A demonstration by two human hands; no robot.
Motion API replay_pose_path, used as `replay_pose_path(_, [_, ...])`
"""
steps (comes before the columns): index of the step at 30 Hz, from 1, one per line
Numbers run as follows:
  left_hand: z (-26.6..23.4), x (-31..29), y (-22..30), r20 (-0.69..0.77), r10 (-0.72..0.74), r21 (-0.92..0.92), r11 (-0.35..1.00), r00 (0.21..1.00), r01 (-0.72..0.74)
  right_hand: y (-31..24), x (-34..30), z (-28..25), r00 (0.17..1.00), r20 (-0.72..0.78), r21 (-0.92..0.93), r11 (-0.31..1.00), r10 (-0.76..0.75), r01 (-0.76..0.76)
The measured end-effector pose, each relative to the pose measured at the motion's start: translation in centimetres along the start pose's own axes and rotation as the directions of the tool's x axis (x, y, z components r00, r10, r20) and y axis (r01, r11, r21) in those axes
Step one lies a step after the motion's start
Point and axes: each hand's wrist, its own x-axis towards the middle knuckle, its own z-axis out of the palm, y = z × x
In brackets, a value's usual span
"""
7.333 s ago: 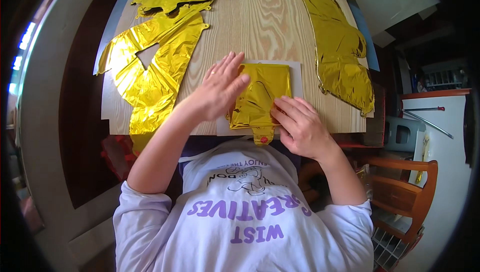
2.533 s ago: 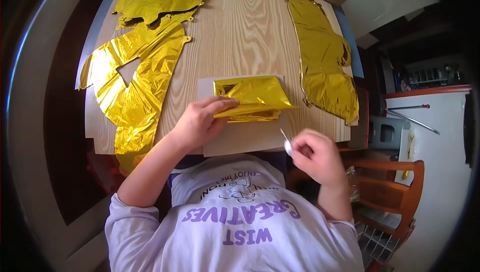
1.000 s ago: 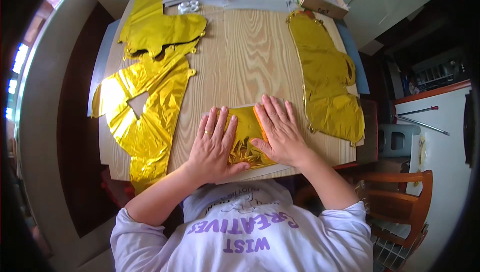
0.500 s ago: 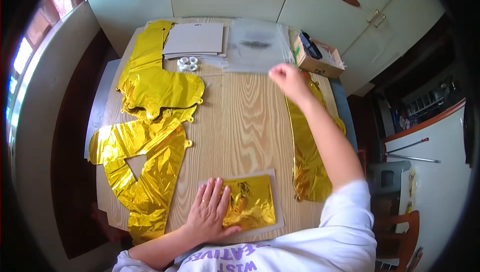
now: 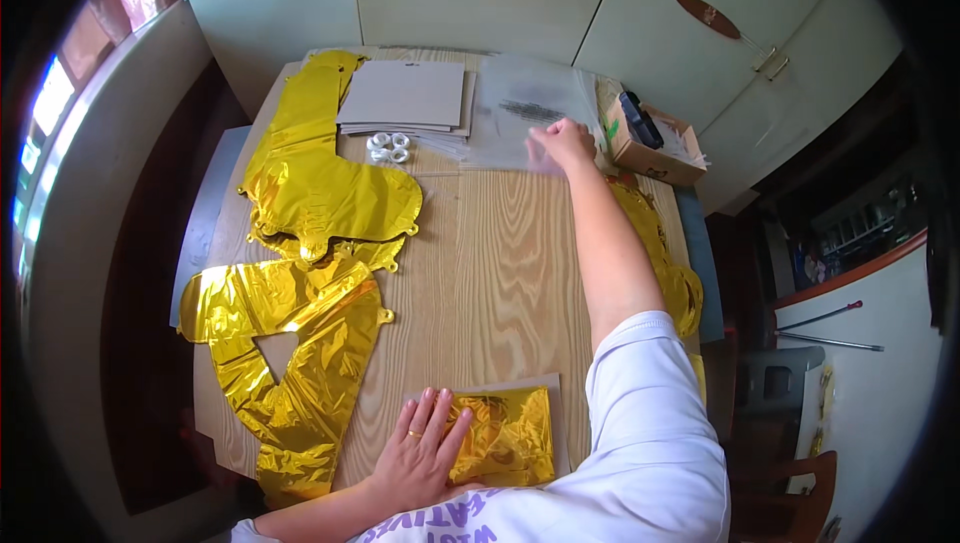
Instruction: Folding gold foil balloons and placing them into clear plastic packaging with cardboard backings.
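Folded foil (image 5: 512, 435) lies lengthwise, left to right.

one wide fisheye view looks from the person's head, as the left of two side-by-side cameras, down and forward over the table (image 5: 500, 253). it is close enough that the shirt (image 5: 650, 403) crosses the lower edge, yet so broad that the cabinet doors (image 5: 470, 3) beyond the far side, the window (image 5: 52, 95) at left and the chair (image 5: 815, 488) at lower right all fit. both the left hand (image 5: 420, 451) and right hand (image 5: 565, 146) are inside its dark, rounded rim.
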Motion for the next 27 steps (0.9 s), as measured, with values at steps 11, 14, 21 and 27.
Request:
replay_pose_path(11, [-0.9,0.0,-0.1,-0.111,-0.009,-0.288,0.957,0.994,-0.023,4.7,1.5,-1.4,0.984,-0.168,0.291,0.95,-0.065,0.113])
replay_pose_path(14, [-2.6,-0.5,-1.3,-0.3,-0.055,-0.288,0.957,0.953,-0.036,-2.1,-4.2,-6.9,0.93,-0.145,0.379,0.849,-0.339,0.368])
replay_pose_path(21, [-11.6,10.9,-0.3,-0.658,0.149,0.202,0.979,0.738,-0.017,-3.2,-23.2,-13.4,0.814,0.068,0.462,0.742,-0.577,0.487])
replay_pose_path(27, [-6.8,11.7,-3.6,-0.474,0.158,0.367,0.93,0.866,0.032,-0.7,-31.7,-11.9,0.771,-0.188,0.28,0.719,-0.608,0.636])
